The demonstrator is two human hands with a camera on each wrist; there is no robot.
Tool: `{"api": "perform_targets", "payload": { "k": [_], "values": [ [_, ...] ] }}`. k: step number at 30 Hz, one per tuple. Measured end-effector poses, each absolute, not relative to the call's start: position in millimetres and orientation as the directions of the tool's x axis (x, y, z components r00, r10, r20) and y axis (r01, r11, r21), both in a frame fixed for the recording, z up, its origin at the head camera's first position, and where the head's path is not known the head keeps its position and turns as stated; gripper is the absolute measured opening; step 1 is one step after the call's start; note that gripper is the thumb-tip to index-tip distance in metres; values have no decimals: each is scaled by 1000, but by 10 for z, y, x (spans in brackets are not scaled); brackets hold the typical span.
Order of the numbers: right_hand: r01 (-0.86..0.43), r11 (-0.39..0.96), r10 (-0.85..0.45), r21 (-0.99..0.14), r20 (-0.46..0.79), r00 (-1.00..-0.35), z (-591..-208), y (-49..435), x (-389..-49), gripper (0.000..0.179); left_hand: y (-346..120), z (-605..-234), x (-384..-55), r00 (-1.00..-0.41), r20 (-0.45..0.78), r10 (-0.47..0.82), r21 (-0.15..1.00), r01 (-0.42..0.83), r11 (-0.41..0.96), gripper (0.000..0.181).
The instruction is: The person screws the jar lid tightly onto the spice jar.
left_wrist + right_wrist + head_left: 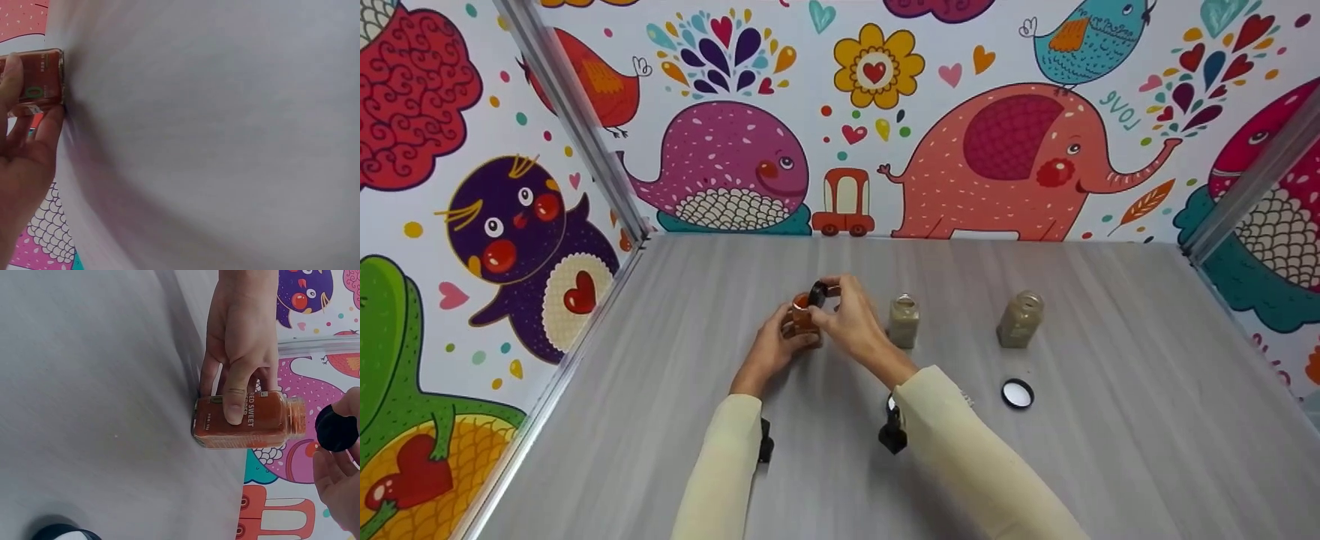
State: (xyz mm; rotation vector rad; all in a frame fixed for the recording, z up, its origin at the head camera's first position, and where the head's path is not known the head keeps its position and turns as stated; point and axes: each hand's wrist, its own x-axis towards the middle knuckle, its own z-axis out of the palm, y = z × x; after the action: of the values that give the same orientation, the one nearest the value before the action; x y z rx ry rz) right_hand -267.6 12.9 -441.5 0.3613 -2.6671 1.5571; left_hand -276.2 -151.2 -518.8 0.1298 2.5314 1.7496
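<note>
My left hand grips a square glass jar of red powder around its body, thumb across the label, which shows "RED SWEET". The jar stands upright on the table, its threaded mouth uncovered. A black screw lid is pinched between the thumb and fingers of my right hand, just off the jar's mouth and tilted on edge. In the left wrist view, only the lower part of the jar shows, with the left hand's thumb and fingertips on it.
Two open glass jars of greenish-grey powder, a nearer one and a farther one, stand to the right. A black lid with white inside lies at the right; another lid is partly hidden by the right wrist. Printed walls border the table.
</note>
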Motion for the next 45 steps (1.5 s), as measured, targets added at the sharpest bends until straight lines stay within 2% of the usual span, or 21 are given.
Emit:
{"api": "perform_targets", "payload": {
  "k": [8,19,28,34,45],
  "values": [
    [-245,540,-205,-805,156,-966,-4357,125,-2745,47,-1499,-5196,-2769,-993,8,115,931,50,362,65],
    [-225,563,-263,-795,85,-961,-4336,55,-2784,50,-1519,-5216,-2754,-993,31,116,939,68,337,64],
    [-404,612,-385,-680,190,-903,-4369,44,-2840,43,-1527,-5221,-2765,-991,23,135,937,69,342,57],
    [-449,613,-455,-650,174,-873,-4377,56,-2869,39,-1534,-5207,-2768,-990,18,139,937,65,343,58],
    [-464,667,-503,-583,108,-858,-4377,-43,-2865,40,-1587,-5209,-2753,-988,36,150,922,91,375,61]
  ]
}}
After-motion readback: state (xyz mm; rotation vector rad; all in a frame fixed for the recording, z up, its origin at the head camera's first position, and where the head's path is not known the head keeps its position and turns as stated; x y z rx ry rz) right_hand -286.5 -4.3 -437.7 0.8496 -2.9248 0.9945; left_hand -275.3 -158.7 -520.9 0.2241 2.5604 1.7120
